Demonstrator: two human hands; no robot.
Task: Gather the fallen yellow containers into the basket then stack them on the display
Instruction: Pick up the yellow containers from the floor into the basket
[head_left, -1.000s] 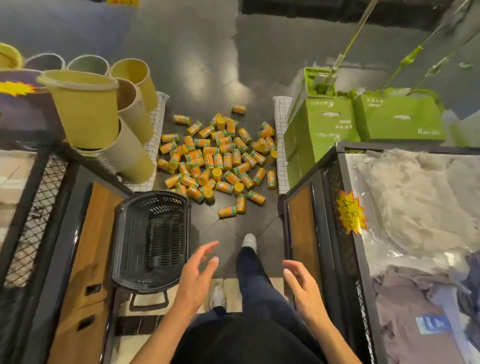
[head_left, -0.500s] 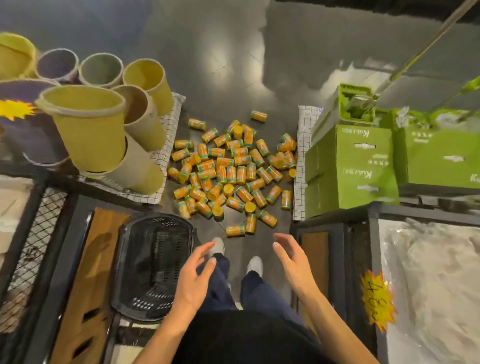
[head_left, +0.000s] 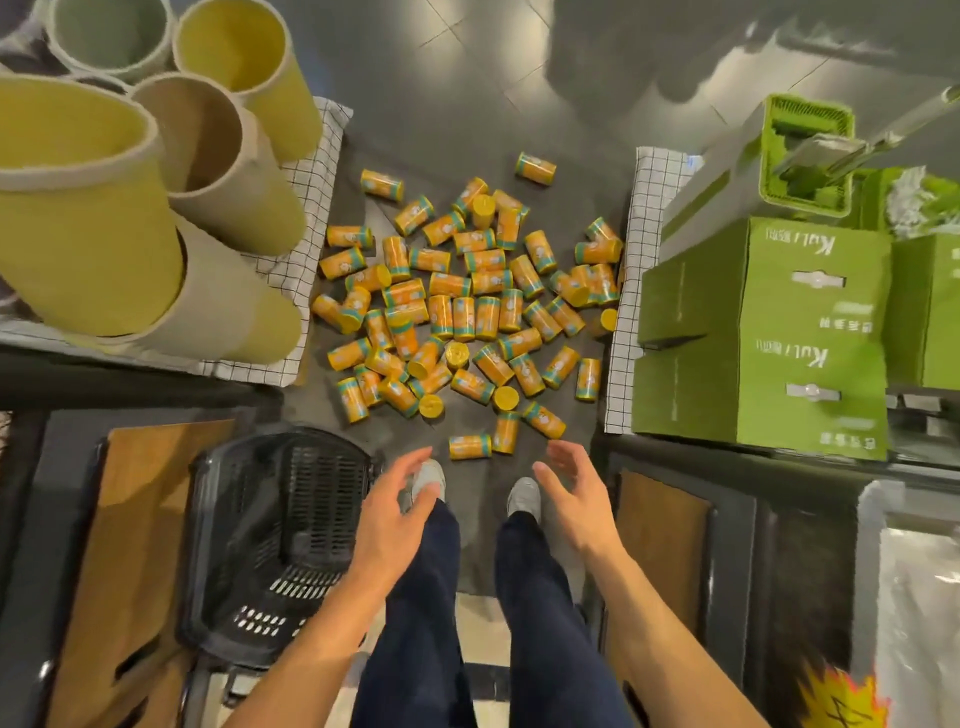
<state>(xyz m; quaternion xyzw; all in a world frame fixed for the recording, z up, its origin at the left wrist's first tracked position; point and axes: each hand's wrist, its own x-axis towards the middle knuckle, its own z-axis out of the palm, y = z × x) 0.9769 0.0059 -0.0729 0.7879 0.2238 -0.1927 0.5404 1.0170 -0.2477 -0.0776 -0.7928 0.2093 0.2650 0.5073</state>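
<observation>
Several small yellow containers (head_left: 470, 306) with teal bands lie scattered in a heap on the dark tiled floor ahead of my feet. The nearest one (head_left: 469, 447) lies on its side just beyond my shoes. A black plastic basket (head_left: 244, 530) stands empty on the floor at my left, beside my left leg. My left hand (head_left: 397, 512) hovers open over my left shoe, right of the basket. My right hand (head_left: 574, 493) is open too, palm turned inward, a short way below the nearest containers. Neither hand holds anything.
Tall yellow and beige bins (head_left: 88, 208) stand on a checked cloth on the left display. Green cartons (head_left: 763, 332) and a green mop bucket (head_left: 805, 156) sit on the right. Dark metal display frames (head_left: 675, 545) flank a narrow aisle.
I have stepped closer to the heap and the view has tilted down. Both hands have moved forward and stay open.
</observation>
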